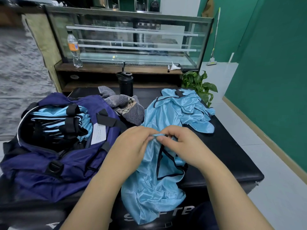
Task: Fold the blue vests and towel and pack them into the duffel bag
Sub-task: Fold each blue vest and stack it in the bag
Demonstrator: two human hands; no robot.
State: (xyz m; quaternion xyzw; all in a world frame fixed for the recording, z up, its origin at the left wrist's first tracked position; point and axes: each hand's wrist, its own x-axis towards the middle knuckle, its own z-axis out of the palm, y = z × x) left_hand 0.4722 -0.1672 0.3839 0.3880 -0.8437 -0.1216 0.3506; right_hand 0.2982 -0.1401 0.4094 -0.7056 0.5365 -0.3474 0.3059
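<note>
1. The black padded bench (pixel 232 155) carries everything, and it runs from the near edge, where white lettering shows, back to the wooden counter with the glass display case (pixel 129 39).
2. The navy duffel bag (pixel 54 156) fills the bench's left side. It lies unzipped, and a stack of folded blue vests (pixel 54 117) shows inside its mouth, so I judge the packing to be well under way.
3. The vest in hand (pixel 149 188) trails from the middle of the bench down over the near edge, crumpled and not yet flat, with its dark-trimmed opening facing up.
4. A heap of unfolded vests (pixel 184 110) sits at the far right corner, still waiting.
5. The striped grey towel (pixel 126 105) lies bunched at the far edge, between the bag and that heap, beside a black flask (pixel 126 83).
6. The left hand (pixel 131 146) and right hand (pixel 181 145) meet over the middle, each pinching a fold of the vest's trimmed edge between thumb and fingertips.
7. This looks like the start of a fold, finding an edge or strap. Next, I'd say, the cloth needs shaking out flat on the bare part of the bench.
</note>
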